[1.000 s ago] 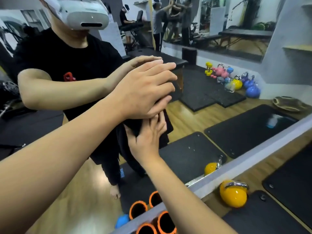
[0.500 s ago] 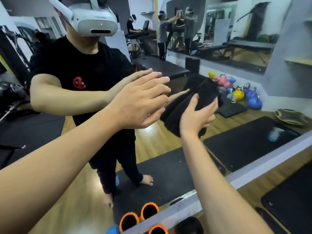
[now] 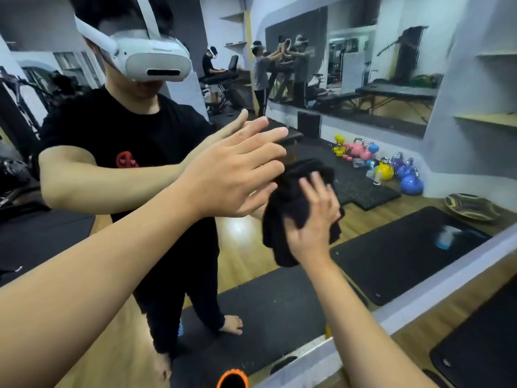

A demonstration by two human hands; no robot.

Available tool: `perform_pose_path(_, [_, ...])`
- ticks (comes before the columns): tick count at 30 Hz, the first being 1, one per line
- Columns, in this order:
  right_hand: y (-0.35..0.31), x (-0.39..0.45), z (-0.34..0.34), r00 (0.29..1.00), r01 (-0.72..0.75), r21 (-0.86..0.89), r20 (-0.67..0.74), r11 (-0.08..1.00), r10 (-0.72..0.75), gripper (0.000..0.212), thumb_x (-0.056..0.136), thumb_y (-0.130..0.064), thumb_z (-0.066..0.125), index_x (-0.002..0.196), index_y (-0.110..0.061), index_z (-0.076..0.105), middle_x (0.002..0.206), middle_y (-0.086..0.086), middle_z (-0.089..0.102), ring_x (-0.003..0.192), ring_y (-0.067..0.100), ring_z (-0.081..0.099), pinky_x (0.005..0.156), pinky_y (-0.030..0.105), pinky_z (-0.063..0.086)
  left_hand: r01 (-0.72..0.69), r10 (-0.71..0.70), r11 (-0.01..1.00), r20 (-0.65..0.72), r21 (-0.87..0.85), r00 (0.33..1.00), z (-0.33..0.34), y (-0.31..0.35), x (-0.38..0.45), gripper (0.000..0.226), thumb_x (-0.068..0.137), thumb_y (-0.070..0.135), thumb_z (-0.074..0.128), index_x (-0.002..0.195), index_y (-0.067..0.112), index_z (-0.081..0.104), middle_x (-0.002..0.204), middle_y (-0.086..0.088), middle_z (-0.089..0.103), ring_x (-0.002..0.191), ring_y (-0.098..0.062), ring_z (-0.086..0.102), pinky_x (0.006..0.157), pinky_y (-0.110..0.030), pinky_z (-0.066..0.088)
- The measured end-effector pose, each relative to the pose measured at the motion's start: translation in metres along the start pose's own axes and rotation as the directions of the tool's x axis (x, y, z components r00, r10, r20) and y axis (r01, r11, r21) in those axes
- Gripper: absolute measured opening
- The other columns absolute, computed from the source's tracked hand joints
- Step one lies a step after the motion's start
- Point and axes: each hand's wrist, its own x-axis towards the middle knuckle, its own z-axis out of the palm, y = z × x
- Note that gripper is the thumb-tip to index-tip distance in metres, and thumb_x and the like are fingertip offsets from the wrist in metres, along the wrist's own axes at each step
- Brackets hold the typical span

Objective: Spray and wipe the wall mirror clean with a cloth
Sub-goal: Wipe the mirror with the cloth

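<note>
Wiping stage: right hand [image 3: 314,219] presses a black cloth [image 3: 291,203] flat against the wall mirror [image 3: 391,152].
Cloth position: on the glass, just right of centre in the head view, bunched and hanging; its long axis runs roughly up and down, tilted a little to the right at the top.
Right fingers: spread and nearly straight over the cloth's right half, palm bearing on it; no curl round the fabric is visible.
Left hand [image 3: 237,175]: fingers straight and together, flat toward the glass, holding nothing; its fingertips lie just beside the cloth's upper left edge.
Key relation: the bulk of the cloth lies up and to the left of the right fingers, with a loose tail hanging below the palm; the right hand is the one on it.
Judgement: mid-wipe; the next stroke likely calls for steady pressure so the tail does not slip free.
Spray bottle: a blurred pale blue shape [image 3: 447,236] on a floor mat; identity uncertain.
</note>
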Motion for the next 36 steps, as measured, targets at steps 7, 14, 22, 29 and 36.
perform_pose_path(7, [0.034, 0.072, -0.013, 0.503, -0.736, 0.402, -0.215, 0.545, 0.837, 0.074, 0.089, -0.059, 0.044, 0.152, -0.021, 0.036, 0.156, -0.007, 0.039, 0.136, 0.028, 0.033, 0.118, 0.048, 0.018, 0.003, -0.007, 0.997, 0.052, 0.072, 0.999, 0.005, 0.005, 0.003, 0.043, 0.105, 0.038, 0.048, 0.110, 0.002, 0.071, 0.128, -0.019, 0.067, 0.144, -0.039, 0.047, 0.122, -0.060, 0.030])
perform_pose_path(14, [-0.088, 0.026, 0.012, 0.949, -0.283, 0.174, -0.091, 0.943, 0.302, 0.066, 0.088, -0.044, 0.053, 0.150, -0.032, 0.034, 0.163, -0.009, 0.027, 0.148, 0.034, 0.023, 0.116, 0.047, 0.013, 0.042, -0.043, 0.999, 0.033, 0.020, 0.999, 0.003, 0.004, 0.004, 0.054, 0.106, 0.043, 0.046, 0.135, 0.001, 0.062, 0.146, -0.022, 0.056, 0.148, -0.040, 0.040, 0.123, -0.059, 0.028])
perform_pose_path(22, [-0.048, 0.050, 0.000, 0.997, -0.054, 0.116, -0.055, 0.992, 0.061, 0.061, 0.086, -0.048, 0.053, 0.144, -0.028, 0.046, 0.158, -0.010, 0.033, 0.145, 0.033, 0.028, 0.116, 0.053, 0.020, 0.059, -0.059, 0.998, 0.048, -0.010, 0.997, 0.000, 0.003, 0.003, 0.057, 0.106, 0.044, 0.044, 0.142, 0.002, 0.056, 0.151, -0.022, 0.052, 0.149, -0.040, 0.038, 0.123, -0.060, 0.027])
perform_pose_path(29, [0.023, 0.137, -0.038, 0.718, -0.583, 0.313, -0.232, 0.750, 0.656, 0.064, 0.093, -0.048, 0.053, 0.149, -0.020, 0.040, 0.157, -0.008, 0.035, 0.133, 0.024, 0.033, 0.114, 0.047, 0.020, 0.067, -0.069, 0.997, 0.056, 0.031, 0.996, 0.002, 0.005, 0.005, 0.053, 0.105, 0.042, 0.052, 0.138, 0.002, 0.062, 0.148, -0.022, 0.055, 0.147, -0.040, 0.041, 0.120, -0.060, 0.034])
perform_pose_path(36, [-0.076, 0.042, 0.000, 0.965, -0.236, 0.138, -0.081, 0.962, 0.248, 0.068, 0.086, -0.056, 0.047, 0.149, -0.030, 0.038, 0.162, -0.008, 0.029, 0.147, 0.034, 0.024, 0.115, 0.054, 0.019, 0.056, -0.057, 0.998, 0.042, 0.015, 0.998, 0.000, 0.005, 0.007, 0.059, 0.107, 0.046, 0.041, 0.148, 0.005, 0.052, 0.155, -0.022, 0.047, 0.150, -0.040, 0.037, 0.122, -0.059, 0.030])
